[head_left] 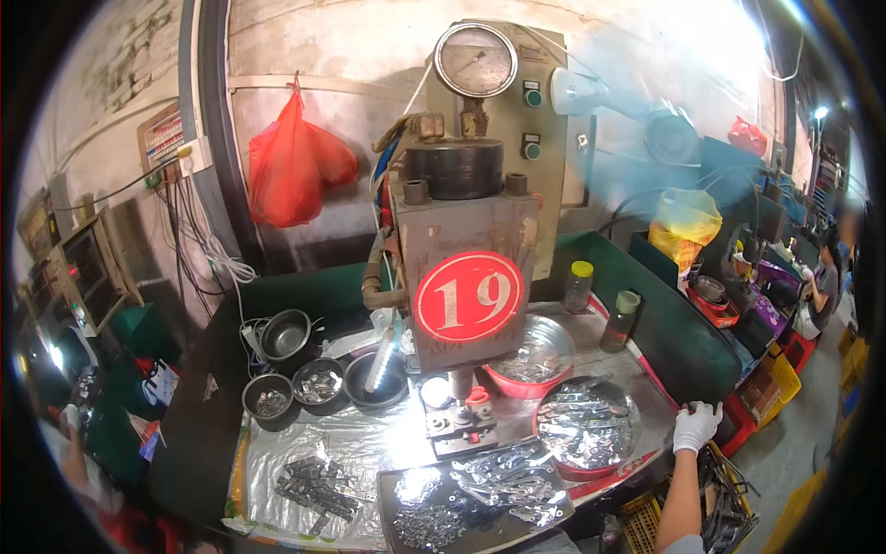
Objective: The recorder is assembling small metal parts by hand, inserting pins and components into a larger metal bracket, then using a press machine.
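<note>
My right hand (pixel 699 427), in a white glove, reaches out to the right with its fingers curled over the front corner of the bench's green side panel (pixel 688 355). My left hand is out of view. In front of me stands a press (pixel 466 231) with a round red label. Below its ram is a small metal die (pixel 460 427). Nearest to me, a dark tray (pixel 484 533) carries small and longer flat metal pieces. Right of the die, a round pan (pixel 586 468) holds many metal strips, with a red-rimmed basin (pixel 531 380) behind it.
Dark bowls (pixel 318 380) and a pile of dark metal strips (pixel 318 489) are on the left. Two jars (pixel 620 323) stand at the back right. A yellow crate (pixel 641 522) is below my right arm. Other people (pixel 817 286) are at the far right and left edge.
</note>
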A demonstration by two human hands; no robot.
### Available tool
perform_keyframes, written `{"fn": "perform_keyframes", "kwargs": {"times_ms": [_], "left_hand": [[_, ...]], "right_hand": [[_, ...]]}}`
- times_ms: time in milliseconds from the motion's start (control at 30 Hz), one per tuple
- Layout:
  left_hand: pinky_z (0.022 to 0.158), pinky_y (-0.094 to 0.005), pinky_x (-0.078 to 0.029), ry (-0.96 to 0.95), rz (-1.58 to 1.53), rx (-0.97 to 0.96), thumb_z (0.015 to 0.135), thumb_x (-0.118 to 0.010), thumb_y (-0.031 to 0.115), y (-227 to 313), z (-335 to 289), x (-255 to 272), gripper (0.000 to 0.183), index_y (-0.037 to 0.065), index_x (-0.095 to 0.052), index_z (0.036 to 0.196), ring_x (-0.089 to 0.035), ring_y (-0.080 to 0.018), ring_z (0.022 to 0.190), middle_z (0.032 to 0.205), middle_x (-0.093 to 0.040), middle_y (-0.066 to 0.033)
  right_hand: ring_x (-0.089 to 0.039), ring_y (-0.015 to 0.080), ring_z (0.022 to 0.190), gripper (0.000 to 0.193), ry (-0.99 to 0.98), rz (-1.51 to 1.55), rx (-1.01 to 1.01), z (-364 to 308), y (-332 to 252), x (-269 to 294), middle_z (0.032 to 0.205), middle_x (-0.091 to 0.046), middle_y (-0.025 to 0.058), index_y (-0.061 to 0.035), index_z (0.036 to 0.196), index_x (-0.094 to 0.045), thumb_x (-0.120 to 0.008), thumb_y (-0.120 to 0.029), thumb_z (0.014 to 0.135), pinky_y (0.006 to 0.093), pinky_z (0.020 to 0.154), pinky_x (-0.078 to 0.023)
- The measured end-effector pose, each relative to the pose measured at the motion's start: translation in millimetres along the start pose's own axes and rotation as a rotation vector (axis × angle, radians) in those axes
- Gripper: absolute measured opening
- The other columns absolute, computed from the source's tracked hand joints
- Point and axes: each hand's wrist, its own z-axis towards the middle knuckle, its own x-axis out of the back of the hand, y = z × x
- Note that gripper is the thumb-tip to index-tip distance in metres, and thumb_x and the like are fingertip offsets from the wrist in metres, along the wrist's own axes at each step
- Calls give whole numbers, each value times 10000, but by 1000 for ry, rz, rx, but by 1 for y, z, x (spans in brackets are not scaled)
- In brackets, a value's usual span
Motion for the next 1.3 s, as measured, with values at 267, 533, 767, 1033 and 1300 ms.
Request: {"fn": "perform_keyframes", "kwargs": {"times_ms": [267,533,767,1033,1300], "left_hand": [[1005,-395,-433,-33,-42,29,974,-386,473,5,-19,-5,528,95,-589,1281,-563,-311,1220,1276,-629,-148],[1003,-396,-434,-55,-96,35,972,-390,479,24,-18,-8,533,89,-593,1274,-564,-314,1219,1271,-630,-153],[1000,-397,-435,-93,-137,28,970,-394,484,35,-25,-7,539,83,-596,1267,-565,-316,1217,1267,-632,-157],[998,-397,-436,-134,-167,34,968,-398,490,40,-35,2,545,77,-599,1260,-566,-319,1216,1262,-633,-161],[996,-398,-437,-161,-205,48,967,-402,496,53,-30,10,551,70,-603,1253,-568,-322,1214,1257,-634,-166]], "right_hand": [[-428,398,1322,200,-12,-17,-4,0,1,3,1078,-677,151,-42,895,-741,-722,-191,762,476,1069,-388],[-422,402,1326,217,9,-4,13,0,4,-3,1081,-675,151,-51,904,-746,-737,-212,759,480,1074,-381],[-543,317,1147,216,24,98,-60,20,-7,6,1061,-685,78,-136,906,-731,-769,-261,735,439,976,-443],[-606,311,987,203,246,745,537,28,-181,71,986,-679,117,-57,969,-689,-739,-120,782,407,896,-474],[-610,345,1092,558,-223,1197,710,35,-398,100,1154,-652,181,-68,1307,-528,-746,-185,807,428,941,-479]]}}
